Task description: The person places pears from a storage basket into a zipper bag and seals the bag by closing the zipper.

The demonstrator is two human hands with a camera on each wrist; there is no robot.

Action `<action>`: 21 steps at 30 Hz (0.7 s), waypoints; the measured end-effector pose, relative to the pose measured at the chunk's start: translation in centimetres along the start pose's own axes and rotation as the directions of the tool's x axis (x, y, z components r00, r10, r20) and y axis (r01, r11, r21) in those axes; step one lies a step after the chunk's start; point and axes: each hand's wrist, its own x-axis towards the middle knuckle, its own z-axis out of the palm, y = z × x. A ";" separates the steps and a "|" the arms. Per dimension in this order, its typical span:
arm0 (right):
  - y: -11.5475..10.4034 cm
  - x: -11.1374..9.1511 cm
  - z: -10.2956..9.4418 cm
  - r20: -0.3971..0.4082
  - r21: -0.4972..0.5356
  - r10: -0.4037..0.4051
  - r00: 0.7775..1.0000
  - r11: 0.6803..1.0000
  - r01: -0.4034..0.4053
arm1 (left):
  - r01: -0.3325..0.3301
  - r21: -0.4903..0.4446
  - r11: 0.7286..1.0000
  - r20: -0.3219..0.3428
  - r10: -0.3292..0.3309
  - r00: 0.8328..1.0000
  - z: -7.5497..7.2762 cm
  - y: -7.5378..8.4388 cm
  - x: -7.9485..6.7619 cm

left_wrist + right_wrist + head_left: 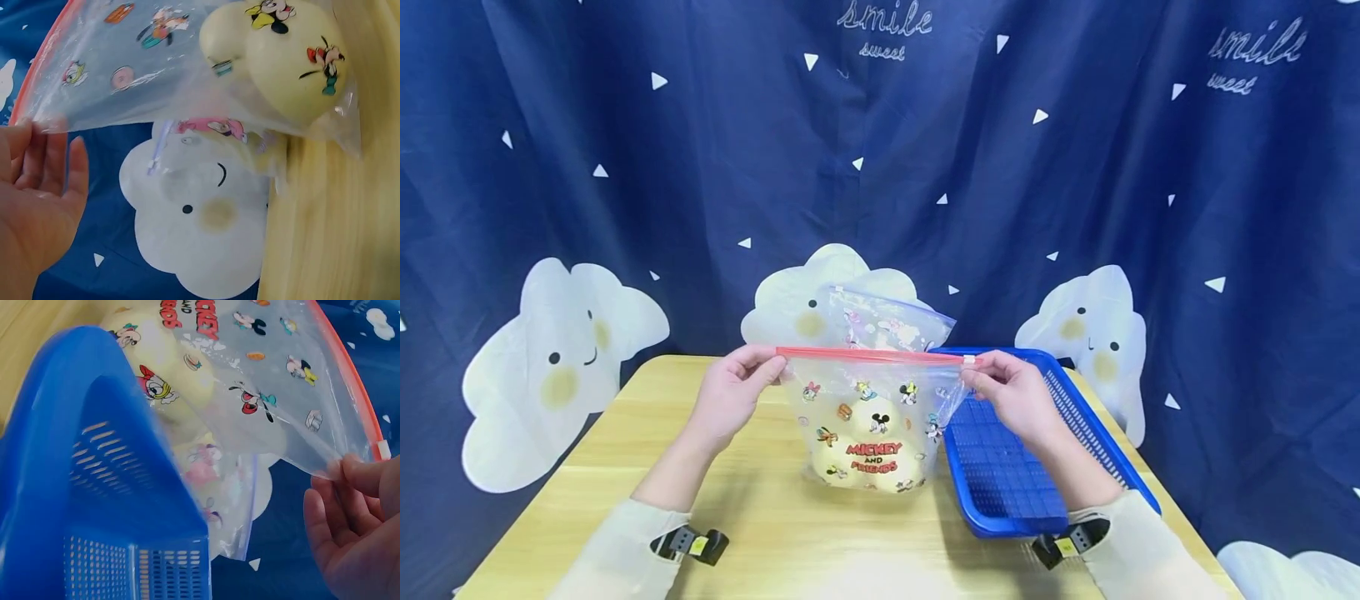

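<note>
A clear zip bag (831, 392) with a red zip strip and cartoon prints stands upright over the table, pulled straight along its top. Inside it sit several pale yellow rounded things (287, 69), low in the bag. My left hand (730, 392) pinches the top left corner between thumb and fingers. At the other end, my right hand (1011, 396) pinches the top right corner, close by the white slider (384, 449). The red strip looks closed from end to end in the head view.
Behind the bag stands a second clear zip bag (891, 321) with a purple strip, partly hidden, with pale contents. A blue plastic basket (1000, 525) lies to the right, under my right forearm. The wooden table (760, 533) ends at a dark blue curtain (700, 192).
</note>
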 end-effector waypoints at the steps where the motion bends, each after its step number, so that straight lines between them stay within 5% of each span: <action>1: 0.1 0.0 -0.1 0.013 -0.014 -0.004 1.000 1.000 0.004 | 0.005 0.018 1.000 0.028 -0.005 1.000 -0.2 -0.1 -0.1; 6: 0.9 -0.2 0.1 0.069 -0.025 0.000 0.998 1.000 0.002 | 0.051 0.105 0.993 0.100 -0.062 0.993 -0.3 -1.1 -0.6; 13: 1.2 -0.4 -0.1 0.055 -0.053 -0.034 0.998 0.998 0.037 | 0.080 0.165 0.983 0.042 -0.088 0.995 -0.6 -1.3 -0.7; 21: 1.4 -0.9 -0.3 0.087 -0.049 -0.111 0.990 0.992 0.115 | 0.014 0.229 0.973 0.043 -0.025 0.999 -1.2 -0.5 -0.8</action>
